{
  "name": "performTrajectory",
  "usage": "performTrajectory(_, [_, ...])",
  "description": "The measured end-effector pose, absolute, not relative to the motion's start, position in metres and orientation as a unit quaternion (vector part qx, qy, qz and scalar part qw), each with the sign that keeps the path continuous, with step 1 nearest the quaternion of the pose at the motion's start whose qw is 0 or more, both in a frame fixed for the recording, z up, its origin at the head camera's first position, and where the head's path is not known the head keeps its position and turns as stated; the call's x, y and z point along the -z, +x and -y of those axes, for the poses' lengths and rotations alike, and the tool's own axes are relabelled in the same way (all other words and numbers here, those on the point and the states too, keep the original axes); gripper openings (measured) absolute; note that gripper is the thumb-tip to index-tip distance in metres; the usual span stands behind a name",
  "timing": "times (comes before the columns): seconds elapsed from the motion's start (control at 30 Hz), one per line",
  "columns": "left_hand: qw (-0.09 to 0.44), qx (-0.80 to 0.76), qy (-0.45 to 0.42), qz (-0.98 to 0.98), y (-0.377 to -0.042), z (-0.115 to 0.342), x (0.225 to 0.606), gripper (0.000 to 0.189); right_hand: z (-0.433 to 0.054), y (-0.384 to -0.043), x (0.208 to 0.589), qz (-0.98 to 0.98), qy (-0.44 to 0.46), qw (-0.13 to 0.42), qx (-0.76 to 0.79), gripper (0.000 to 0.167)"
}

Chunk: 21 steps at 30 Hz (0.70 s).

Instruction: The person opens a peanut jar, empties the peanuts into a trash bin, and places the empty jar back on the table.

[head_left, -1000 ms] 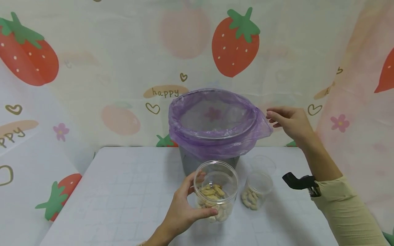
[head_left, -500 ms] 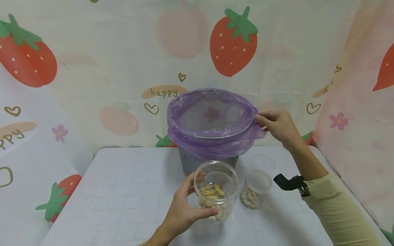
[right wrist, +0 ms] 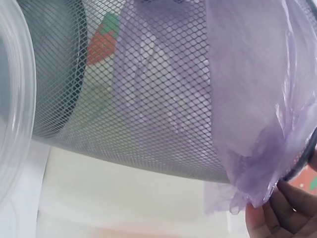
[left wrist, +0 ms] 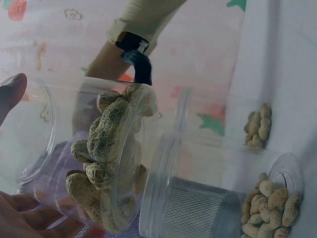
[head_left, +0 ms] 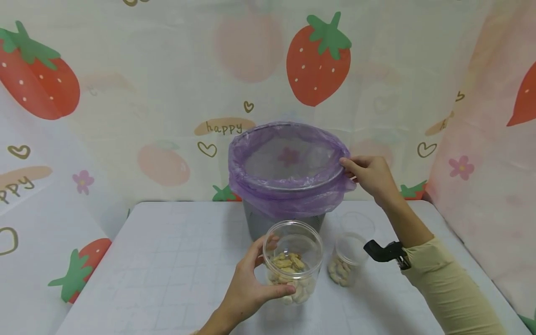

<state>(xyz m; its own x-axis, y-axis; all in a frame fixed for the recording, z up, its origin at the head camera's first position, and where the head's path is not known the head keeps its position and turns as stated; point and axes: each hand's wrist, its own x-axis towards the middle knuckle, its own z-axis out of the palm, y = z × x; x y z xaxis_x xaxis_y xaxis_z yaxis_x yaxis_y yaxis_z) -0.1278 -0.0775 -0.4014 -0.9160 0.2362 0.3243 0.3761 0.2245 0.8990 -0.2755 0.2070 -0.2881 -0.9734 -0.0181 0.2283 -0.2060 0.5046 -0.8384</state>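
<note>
Two hands are at work: our left hand (head_left: 251, 284) curls round a clear jar (head_left: 294, 275), thumb on the near side, while our right hand (head_left: 371, 174) pinches a purple bag (head_left: 289, 201) at the rim of a mesh bin (head_left: 257, 221). The clear jar is over the middle of the surface (head_left: 180, 265), in front of the bin; the left wrist view shows a lower jar (left wrist: 157, 198) just under it, and we cannot tell whether the two touch.

We judge the clear jar light and fairly stiff, its smooth wall apt to slip, so a hold round the side, below the lip, suits it; the mouth looks uncovered, and the peanuts (left wrist: 106, 134) inside seem loose enough to roll if we tip it. The bag we take for thin, soft and easily torn, best pinched by a gathered fold where the rim backs it.

The bin stands near the middle of the far edge, a second jar (head_left: 352, 249) nearer the right edge. Our widest room lies between bin and left edge; toward the right edge, that jar and our sleeve (head_left: 452, 279) leave less
</note>
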Motion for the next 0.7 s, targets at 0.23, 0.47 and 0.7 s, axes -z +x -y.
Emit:
performTrajectory(0.23, [0.053, 0.589, -0.195, 0.782, -0.1275, 0.0774, 0.4019, 0.096, -0.2044, -0.2776, 0.2917, 0.841, 0.063, 0.095, -0.528, 0.045])
performTrajectory(0.47, [0.053, 0.585, -0.198, 0.784, -0.1269, 0.0775, 0.4026, 0.095, -0.2036, -0.2784, 0.2932, 0.836, 0.062, 0.090, -0.538, 0.044])
performTrajectory(0.7, [0.058, 0.586, -0.198, 0.783, -0.1274, 0.0773, 0.4029, 0.095, -0.2036, -0.2765, 0.2916, 0.842, 0.063, 0.088, -0.529, 0.043])
